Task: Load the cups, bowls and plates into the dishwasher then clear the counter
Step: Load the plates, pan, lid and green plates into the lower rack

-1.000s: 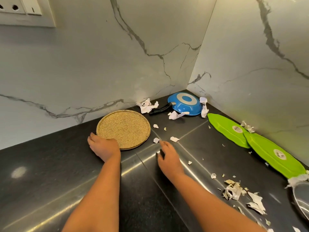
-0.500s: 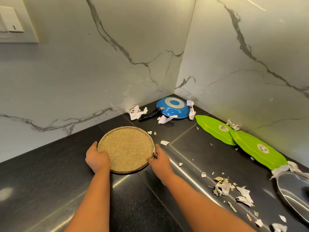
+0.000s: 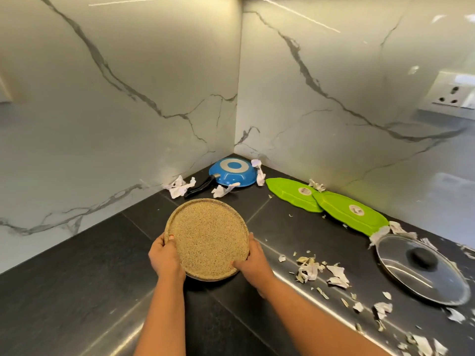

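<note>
Currently I see both hands on the speckled tan plate [image 3: 208, 237], which sits in the middle of my view over the dark worktop [image 3: 77, 291]. The left hand [image 3: 164, 258] has its grip clamped on the plate's near-left rim, with the thumb over the edge and the fingers curled underneath. The right hand [image 3: 253, 263] is clamped on the near-right rim, its thumb lying across the plate's face. The plate is tilted with its face toward me and its near edge is up off the worktop. I cannot tell whether the far rim touches the surface.

Behind the plate, in the corner where the marble walls [image 3: 128, 98] meet, a blue frying pan [image 3: 232, 172] lies upside down. Its black handle points left and crumpled paper [image 3: 177, 187] lies around it. To the right of the pan, along the wall, two green leaf-shaped trays lie bottom up with round stickers showing. The nearer tray [image 3: 352, 214] overlaps the end of the farther tray [image 3: 290, 194]. Just beyond the nearer tray's end, a glass lid [image 3: 421, 268] with a black knob rests flat on the worktop. Torn paper scraps [image 3: 311, 268] are scattered between the lid and my right forearm. A wall socket [image 3: 449, 96] is on the right-hand wall.
</note>
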